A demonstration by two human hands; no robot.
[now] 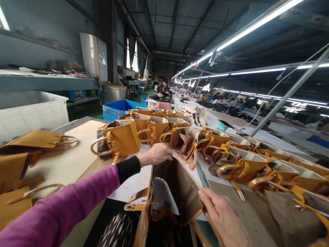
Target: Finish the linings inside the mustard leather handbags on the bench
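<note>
An open mustard-yellow handbag (177, 192) with a brown lining stands right in front of me. My left hand (156, 154), on a purple sleeve with a black cuff, is closed on the far rim of the bag's mouth. My right hand (221, 216) pinches the near right rim of the same bag. White paper stuffing (164, 199) shows inside it. Two gold clasps (133, 202) hang on its left side.
Several more yellow handbags (123, 137) stand in rows across the long worktable (69, 157), with others at the right (244, 168) and left (15, 164). A blue bin (115, 108) and a white crate (31, 113) sit beyond. A person works far down the line.
</note>
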